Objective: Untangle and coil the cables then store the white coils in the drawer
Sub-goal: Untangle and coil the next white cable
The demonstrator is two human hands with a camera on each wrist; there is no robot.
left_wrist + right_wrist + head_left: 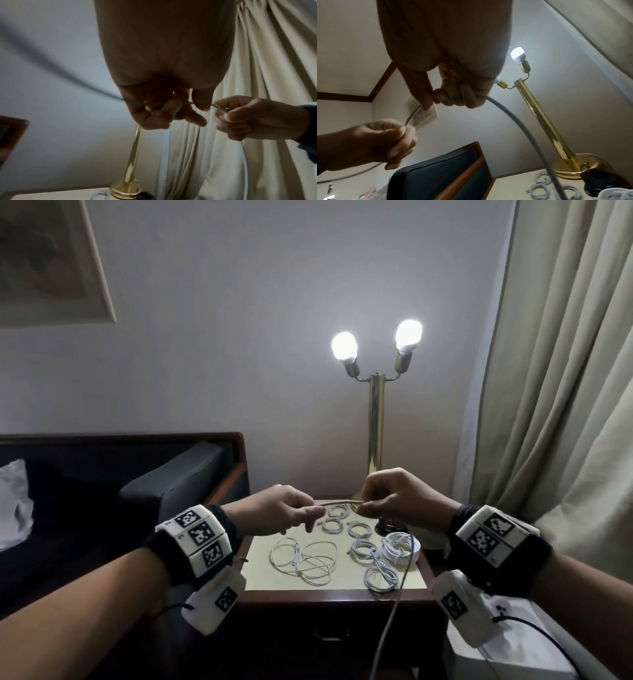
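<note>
My left hand [287, 510] and right hand [400, 498] each pinch a white cable [337, 502] stretched taut above the tabletop [260, 570], likely to straighten it for coiling, finished coils [359, 529] lying below

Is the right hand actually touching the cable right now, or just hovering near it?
Touching. In the right wrist view the right hand has its fingers curled round the cable, which comes out of its grip. The head view shows the same cable stretched across to the left hand.
</note>
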